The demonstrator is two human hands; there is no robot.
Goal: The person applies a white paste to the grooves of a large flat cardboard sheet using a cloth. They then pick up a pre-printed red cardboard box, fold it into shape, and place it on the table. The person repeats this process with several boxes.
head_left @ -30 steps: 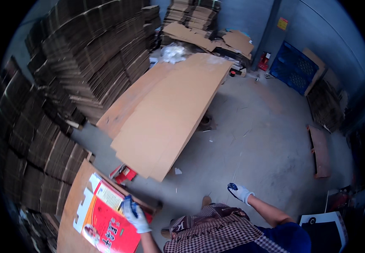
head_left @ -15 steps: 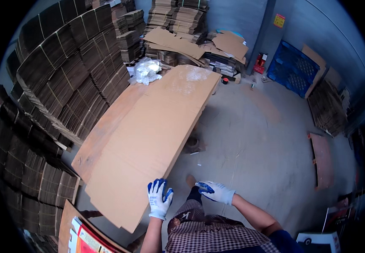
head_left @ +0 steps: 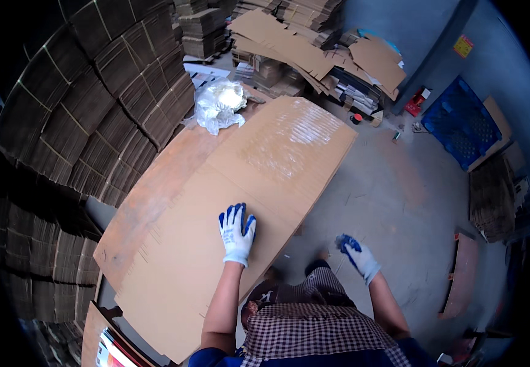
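A long brown cardboard sheet (head_left: 197, 208) lies flat on a wooden table (head_left: 148, 189). Shiny whitish streaks (head_left: 298, 131) cover its far end. My left hand (head_left: 237, 237), in a white glove with blue fingers, rests on the middle of the sheet, fingers spread and nothing held. My right hand (head_left: 360, 257), gloved alike, hangs over the floor to the right of the sheet, apart from it. Its fingers are blurred, so their grip is unclear. A crumpled clear plastic bag (head_left: 218, 105) with something pale in it sits at the table's far left corner.
Tall strapped stacks of cardboard (head_left: 112, 92) rise along the left. Loose cardboard pieces (head_left: 283, 46) lie on piles at the back. A blue pallet (head_left: 462, 122) leans by the right wall, near a red jack-like tool (head_left: 416, 102). A brown board (head_left: 459, 275) stands at right.
My left hand has moved from the sheet's near right edge onto its middle. My right hand has swung outward to the right. The view has shifted, and the far end looks closer.
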